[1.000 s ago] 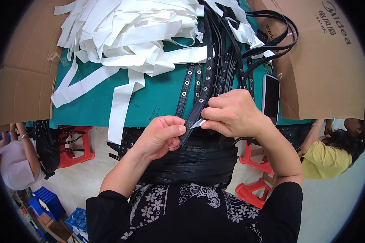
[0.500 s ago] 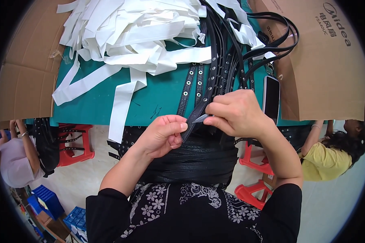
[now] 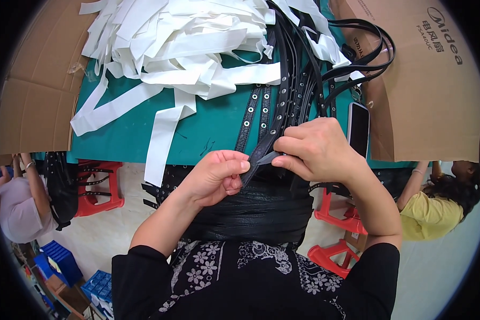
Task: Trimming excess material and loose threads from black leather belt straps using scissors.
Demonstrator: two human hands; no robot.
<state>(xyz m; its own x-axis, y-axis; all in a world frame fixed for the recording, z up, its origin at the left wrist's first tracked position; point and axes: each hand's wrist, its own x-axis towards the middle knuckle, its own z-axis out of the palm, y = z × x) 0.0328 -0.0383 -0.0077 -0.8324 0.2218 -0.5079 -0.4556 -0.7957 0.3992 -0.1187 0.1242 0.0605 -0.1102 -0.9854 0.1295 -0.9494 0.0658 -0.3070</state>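
The end of a black leather-like strap [image 3: 264,143] with metal eyelets is pinched between the thumb and fingers of my left hand [image 3: 216,173]. My right hand [image 3: 319,149] is closed round a small pointed grey metal tool [image 3: 266,158]; its handle is hidden in the fingers, so I cannot tell its exact kind. Its tip lies against the strap, just right of my left thumb. Beyond my hands runs a bundle of similar black straps [image 3: 297,88] with eyelets. More black straps [image 3: 234,218] are piled over my lap.
White fabric strips [image 3: 165,48] are heaped on the green tabletop [image 3: 128,146]. A phone [image 3: 358,128] lies to the right, beside an open cardboard box [image 3: 410,106]. More cardboard [image 3: 37,96] stands on the left. Red stools [image 3: 104,189] and two people sit near the table.
The metal tool has turned a little in my right fingers, with its tip still at the strap. My left hand keeps its pinch. The whole view has shifted slightly.
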